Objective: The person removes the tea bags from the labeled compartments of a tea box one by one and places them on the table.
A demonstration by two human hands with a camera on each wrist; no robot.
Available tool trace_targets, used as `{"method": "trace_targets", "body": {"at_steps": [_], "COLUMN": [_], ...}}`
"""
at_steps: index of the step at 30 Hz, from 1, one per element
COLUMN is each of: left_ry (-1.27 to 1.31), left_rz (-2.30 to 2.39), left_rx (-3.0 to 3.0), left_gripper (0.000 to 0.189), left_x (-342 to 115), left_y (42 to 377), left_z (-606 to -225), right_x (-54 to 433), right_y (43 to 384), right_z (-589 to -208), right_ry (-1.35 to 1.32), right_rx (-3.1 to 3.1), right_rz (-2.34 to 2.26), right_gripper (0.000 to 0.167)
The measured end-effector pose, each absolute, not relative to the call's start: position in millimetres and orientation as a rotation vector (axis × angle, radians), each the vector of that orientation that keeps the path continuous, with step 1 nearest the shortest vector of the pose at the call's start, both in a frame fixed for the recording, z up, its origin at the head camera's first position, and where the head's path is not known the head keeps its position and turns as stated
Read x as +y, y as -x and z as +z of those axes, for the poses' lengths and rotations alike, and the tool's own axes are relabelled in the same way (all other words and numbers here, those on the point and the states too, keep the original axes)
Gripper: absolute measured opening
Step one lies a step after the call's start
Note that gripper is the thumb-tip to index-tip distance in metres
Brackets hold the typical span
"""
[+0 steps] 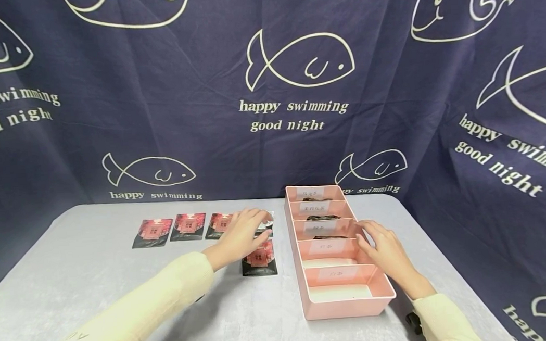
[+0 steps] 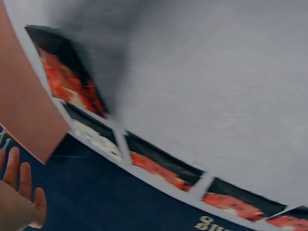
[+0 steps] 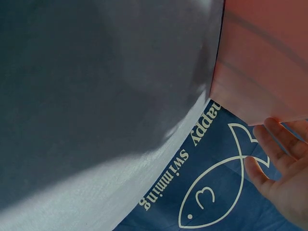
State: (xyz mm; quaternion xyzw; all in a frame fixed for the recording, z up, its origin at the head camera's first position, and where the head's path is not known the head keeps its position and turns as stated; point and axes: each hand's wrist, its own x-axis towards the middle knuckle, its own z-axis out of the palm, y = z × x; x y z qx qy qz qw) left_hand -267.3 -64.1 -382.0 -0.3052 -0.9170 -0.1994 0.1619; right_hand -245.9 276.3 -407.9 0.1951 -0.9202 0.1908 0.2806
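Note:
My left hand [image 1: 241,235] hovers over the sachets with its fingers extended and nothing in them; in the left wrist view the same hand [image 2: 21,192] looks spread. Below it lies a red-and-black sachet [image 1: 259,260]. Partly hidden behind its fingers are another red-and-black sachet [image 1: 215,229] and a black-and-white one [image 1: 268,225]. On the right, my right hand [image 1: 385,247] touches the right rim of a pink divided box [image 1: 349,307]. Its fingers look fairly straight in the right wrist view, at the box edge [image 3: 262,96].
Two more red-and-black sachets, one [image 1: 152,233] at the far left and one [image 1: 188,227] beside it, continue the row. Labelled dividers split the box; dark packets [image 1: 323,217] stand in its three back compartments. A dark blue printed curtain [image 1: 225,158] hangs behind the grey table [image 1: 97,285].

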Motion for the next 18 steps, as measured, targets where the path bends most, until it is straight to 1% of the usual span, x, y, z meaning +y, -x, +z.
{"method": "trace_targets", "body": {"at_steps": [6, 18], "left_ry": [0.952, 1.027], "left_rz": [-0.576, -0.545], "left_rx": [-2.576, -2.587], "left_gripper": [0.021, 0.024], "left_x": [-41, -4], "left_y": [265, 259], "left_z": [-375, -375], "right_x": [278, 277], "right_y": [246, 246], "right_z": [-409, -408], "right_ry": [-0.52, -0.519], "right_rx": [-2.461, -2.463], "right_rz": [0.501, 0.502], "right_gripper": [0.027, 0.028]}}
